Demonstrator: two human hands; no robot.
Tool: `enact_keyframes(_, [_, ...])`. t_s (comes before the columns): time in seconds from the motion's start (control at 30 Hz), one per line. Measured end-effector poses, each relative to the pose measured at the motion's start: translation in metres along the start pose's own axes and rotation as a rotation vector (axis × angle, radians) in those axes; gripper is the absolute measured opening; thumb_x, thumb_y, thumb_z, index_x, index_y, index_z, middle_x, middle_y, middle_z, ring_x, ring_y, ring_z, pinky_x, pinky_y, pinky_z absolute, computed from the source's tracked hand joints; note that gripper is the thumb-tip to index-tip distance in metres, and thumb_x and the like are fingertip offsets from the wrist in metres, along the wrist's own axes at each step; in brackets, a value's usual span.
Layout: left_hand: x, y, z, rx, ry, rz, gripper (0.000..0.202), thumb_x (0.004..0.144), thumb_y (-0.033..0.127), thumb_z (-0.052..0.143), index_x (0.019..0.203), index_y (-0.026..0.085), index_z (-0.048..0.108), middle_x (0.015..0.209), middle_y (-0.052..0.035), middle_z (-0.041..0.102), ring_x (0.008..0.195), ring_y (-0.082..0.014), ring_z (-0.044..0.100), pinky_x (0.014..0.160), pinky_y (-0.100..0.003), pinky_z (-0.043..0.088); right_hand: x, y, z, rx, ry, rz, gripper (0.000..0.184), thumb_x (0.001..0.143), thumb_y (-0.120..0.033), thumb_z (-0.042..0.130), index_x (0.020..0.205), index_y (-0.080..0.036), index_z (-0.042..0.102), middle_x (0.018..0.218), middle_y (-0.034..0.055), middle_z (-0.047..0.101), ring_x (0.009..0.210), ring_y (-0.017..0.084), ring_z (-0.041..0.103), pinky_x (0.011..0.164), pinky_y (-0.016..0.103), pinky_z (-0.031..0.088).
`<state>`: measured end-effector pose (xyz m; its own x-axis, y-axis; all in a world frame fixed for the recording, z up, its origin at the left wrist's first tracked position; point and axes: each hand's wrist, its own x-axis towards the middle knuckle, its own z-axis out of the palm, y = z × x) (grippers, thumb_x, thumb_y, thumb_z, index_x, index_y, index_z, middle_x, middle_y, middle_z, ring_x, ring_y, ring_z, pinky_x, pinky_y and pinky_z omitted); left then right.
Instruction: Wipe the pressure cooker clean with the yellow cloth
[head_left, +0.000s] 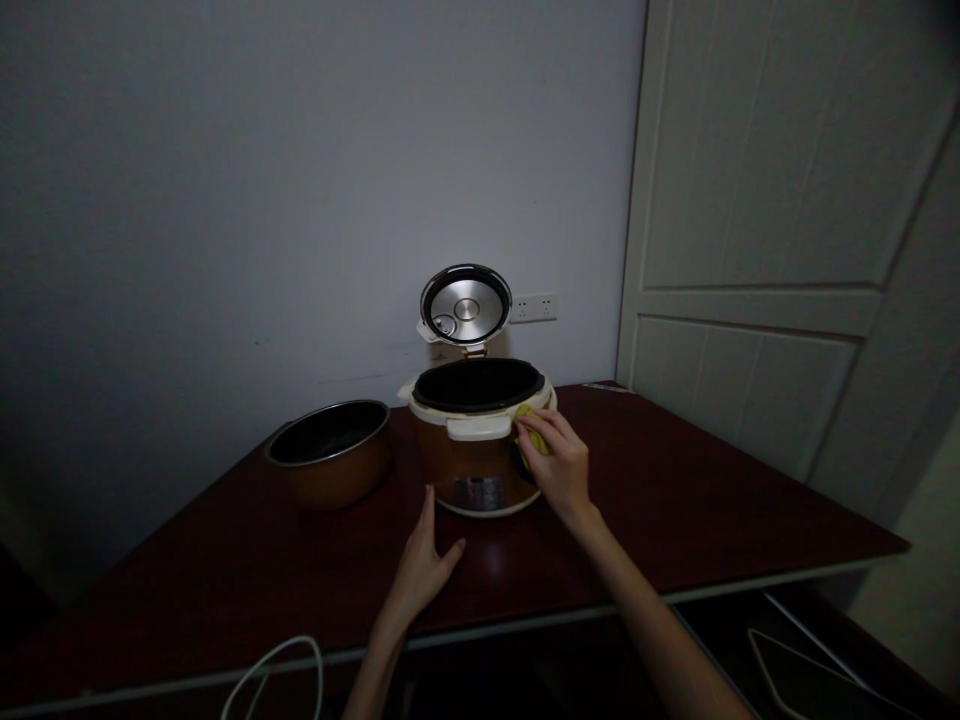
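A white cable [300,638] loops up at the near edge of the tabletop [637,490], left of centre. Beyond it the left hand [424,570] grips nothing, thumb spread from the fingers, fingertips at the lower left of the cooker [435,450]; I can't tell whether they touch it. The right hand [562,460] pinches a yellow cloth [534,432] against the cooker's front right, just beside the white front handle [478,429]. The cooker stands upright between the near and far edges, nearer the far one, its dark mouth uncovered. The brown pot [337,480] sits to its left, by the tabletop's left edge. Behind, the lid [466,305] is raised, silver underside showing, with a wall socket [534,308] just right of it
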<state>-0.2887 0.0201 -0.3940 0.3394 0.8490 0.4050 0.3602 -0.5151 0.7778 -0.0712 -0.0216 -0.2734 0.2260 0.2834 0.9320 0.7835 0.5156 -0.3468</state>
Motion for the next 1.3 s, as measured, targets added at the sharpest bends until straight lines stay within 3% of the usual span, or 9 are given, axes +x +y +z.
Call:
enact_keyframes(0.17, [0.001,-0.004,0.003,0.0,0.055,0.007,0.078,0.079,0.035,0.055,0.146,0.011,0.022,0.154,-0.0173,0.021,0.141,-0.0249,0.022,0.115,-0.043,0.019,-0.026,-0.013,-0.008,0.019,0.056,0.091,0.015,0.084,-0.022,0.057,0.095,-0.021,0.067,0.093,0.0073,0.061,0.089,0.02,0.061,0.08,0.034,0.052])
enact_keyframes(0.33, [-0.003,0.01,-0.005,-0.183,0.288,-0.034,0.053,0.081,0.037,0.055,0.129,0.016,0.049,0.137,-0.0143,0.051,0.129,-0.0253,0.046,0.11,-0.043,0.031,-0.068,-0.037,0.002,0.065,-0.068,0.121,0.021,0.083,-0.024,0.06,0.103,-0.021,0.066,0.098,0.0081,0.06,0.091,0.02,0.063,0.08,0.032,0.053])
enact_keyframes(0.4, [-0.011,0.022,-0.012,-0.365,0.261,-0.056,0.045,0.083,0.042,0.054,0.121,0.016,0.056,0.126,-0.0138,0.06,0.12,-0.0258,0.055,0.105,-0.042,0.039,-0.079,-0.045,0.01,0.081,-0.16,0.114,0.026,0.084,-0.025,0.059,0.109,-0.022,0.065,0.103,0.0086,0.06,0.093,0.02,0.063,0.082,0.032,0.054])
enact_keyframes(0.53, [-0.031,0.039,-0.02,-0.633,0.053,-0.066,0.051,0.08,0.047,0.06,0.119,0.015,0.06,0.121,-0.0158,0.064,0.112,-0.0285,0.059,0.096,-0.041,0.047,-0.089,-0.055,0.027,0.132,-0.315,0.104,0.034,0.09,-0.019,0.046,0.12,-0.025,0.061,0.113,0.0089,0.059,0.099,0.019,0.063,0.086,0.03,0.053])
enact_keyframes(0.67, [-0.036,0.041,-0.024,-0.564,0.049,-0.111,0.06,0.07,0.04,0.072,0.122,0.015,0.059,0.117,-0.0149,0.065,0.101,-0.0268,0.063,0.088,-0.038,0.05,-0.094,-0.062,0.038,0.23,-0.358,0.095,0.037,0.089,-0.015,0.043,0.121,-0.025,0.061,0.113,0.0093,0.06,0.101,0.019,0.062,0.087,0.03,0.053])
enact_keyframes(0.87, [-0.027,0.042,-0.039,-0.552,0.038,-0.221,0.036,0.067,0.041,0.073,0.09,0.014,0.071,0.087,-0.0068,0.073,0.083,-0.0244,0.066,0.076,-0.033,0.052,-0.091,-0.067,0.039,0.415,-0.418,0.174,0.029,0.091,-0.019,0.045,0.111,-0.023,0.066,0.105,0.0083,0.063,0.098,0.017,0.063,0.085,0.028,0.053])
enact_keyframes(1.03, [-0.018,0.05,-0.062,-0.585,0.145,-0.28,0.034,0.064,0.041,0.074,0.082,0.013,0.068,0.081,-0.0052,0.072,0.074,-0.0213,0.066,0.066,-0.027,0.05,-0.086,-0.049,0.026,0.368,-0.431,0.213,0.026,0.09,-0.025,0.049,0.108,-0.023,0.067,0.105,0.0084,0.066,0.099,0.019,0.063,0.084,0.03,0.053])
enact_keyframes(1.2, [0.006,0.039,-0.099,-0.616,0.439,-0.371,0.039,0.06,0.038,0.071,0.089,0.013,0.065,0.081,-0.0063,0.072,0.071,-0.0221,0.067,0.063,-0.028,0.05,-0.08,-0.004,-0.004,0.213,-0.247,0.218,0.023,0.087,-0.028,0.054,0.104,-0.021,0.067,0.101,0.008,0.068,0.092,0.02,0.065,0.077,0.031,0.054])
enact_keyframes(1.3, [0.031,0.028,-0.108,-0.494,0.581,-0.333,0.029,0.062,0.034,0.065,0.084,0.014,0.064,0.078,-0.0057,0.07,0.069,-0.0211,0.065,0.062,-0.029,0.05,-0.071,0.023,-0.02,0.062,-0.11,0.218,0.023,0.087,-0.03,0.053,0.103,-0.02,0.066,0.102,0.0089,0.067,0.094,0.022,0.064,0.082,0.036,0.051])
